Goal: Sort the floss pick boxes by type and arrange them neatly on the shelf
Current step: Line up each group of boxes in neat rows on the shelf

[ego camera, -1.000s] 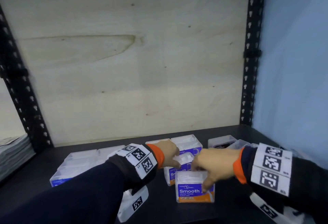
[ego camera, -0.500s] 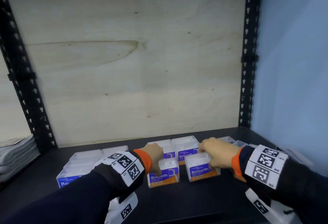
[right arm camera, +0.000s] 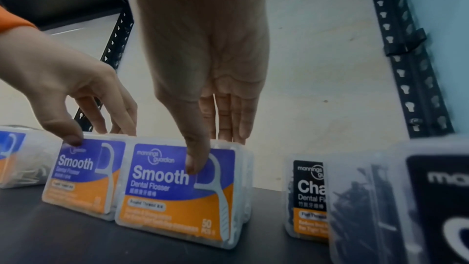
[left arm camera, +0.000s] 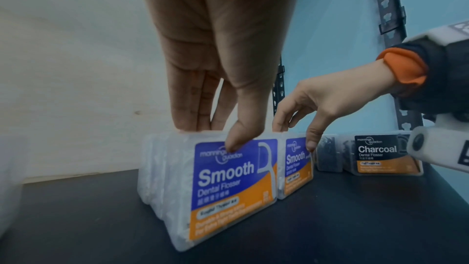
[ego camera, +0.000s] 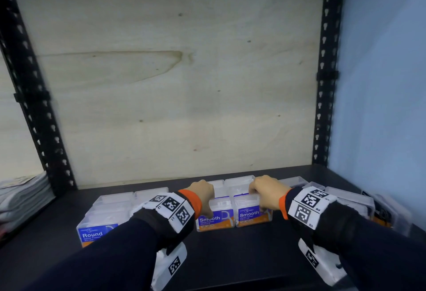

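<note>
Head view: two clear plastic Smooth floss boxes touch side by side on the black shelf [ego camera: 230, 256].
Left hand [ego camera: 202, 195]: fingers pinch the left Smooth box [ego camera: 215, 218].
Right hand [ego camera: 267, 190]: fingers pinch the right Smooth box [ego camera: 250, 212].

I wear dark navy sleeves [ego camera: 110, 251] with orange cuffs [ego camera: 192, 201]. On each wrist is a white band [ego camera: 309, 203] with black square codes.

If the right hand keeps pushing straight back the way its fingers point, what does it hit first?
Probably another Smooth box standing right behind the front Smooth box that the right hand pinches; the gap between them is unclear. Beyond lies the plywood back panel.
</note>
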